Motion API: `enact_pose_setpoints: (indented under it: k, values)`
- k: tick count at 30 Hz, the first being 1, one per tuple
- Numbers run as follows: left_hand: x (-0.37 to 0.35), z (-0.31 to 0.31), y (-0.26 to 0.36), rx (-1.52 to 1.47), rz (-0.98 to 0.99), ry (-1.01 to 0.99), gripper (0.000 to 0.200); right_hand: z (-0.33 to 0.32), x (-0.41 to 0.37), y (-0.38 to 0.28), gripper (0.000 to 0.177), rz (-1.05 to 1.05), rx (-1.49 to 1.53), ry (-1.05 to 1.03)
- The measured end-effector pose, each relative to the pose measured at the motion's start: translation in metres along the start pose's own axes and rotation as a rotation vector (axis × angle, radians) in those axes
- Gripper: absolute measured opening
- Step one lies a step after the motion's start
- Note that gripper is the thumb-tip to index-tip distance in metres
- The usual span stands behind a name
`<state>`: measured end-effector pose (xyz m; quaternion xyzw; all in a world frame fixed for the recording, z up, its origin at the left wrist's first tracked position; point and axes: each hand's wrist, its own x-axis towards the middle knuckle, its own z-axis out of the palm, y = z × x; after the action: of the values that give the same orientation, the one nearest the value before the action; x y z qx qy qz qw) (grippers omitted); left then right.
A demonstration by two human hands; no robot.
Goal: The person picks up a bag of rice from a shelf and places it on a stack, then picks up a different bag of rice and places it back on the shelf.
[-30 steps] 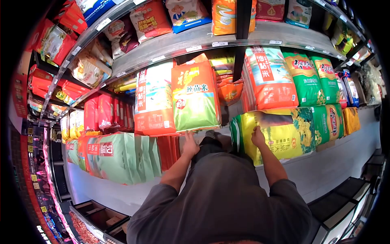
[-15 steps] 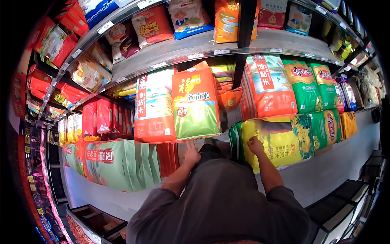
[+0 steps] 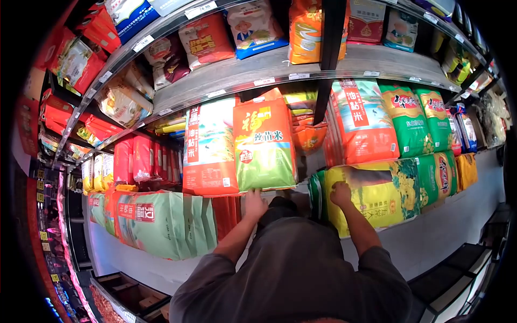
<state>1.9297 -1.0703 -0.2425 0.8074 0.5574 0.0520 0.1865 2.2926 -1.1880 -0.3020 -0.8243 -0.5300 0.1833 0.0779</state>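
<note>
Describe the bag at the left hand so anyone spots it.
Find the long grey shelf across the upper picture. Below it, left of the black post, a tall bag has its bottom edge at the left hand. Unlike the blue-and-red bag beside it, it is orange above, green below.

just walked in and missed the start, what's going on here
A person is at shelves with both arms forward. The left hand is at the lower edge of the orange-and-green bag. The right hand, curled, is at the yellow bag; whether it grips is unclear. Pale green bags lie to the left.
</note>
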Motion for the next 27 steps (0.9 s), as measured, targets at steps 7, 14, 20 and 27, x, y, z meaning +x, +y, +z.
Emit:
enact_pose_setpoints:
  k: [7,14,20,27]
  values:
    - [0.096,-0.026,0.044,-0.018,0.1,-0.132,0.047,-0.01,0.04,-0.024,0.048,-0.115,-0.314,0.053]
    - [0.122,-0.028,0.083,0.254,-0.107,-0.426,0.067,0.005,0.079,-0.01,0.061,-0.089,-0.276,-0.072]
    - [0.118,-0.023,0.074,0.248,-0.058,-0.411,0.07,-0.037,0.113,-0.043,0.055,0.02,-0.41,-0.515]
    - [0.119,-0.012,0.08,0.279,-0.102,-0.389,0.069,-0.014,0.123,-0.046,0.046,-0.013,-0.477,-0.557]
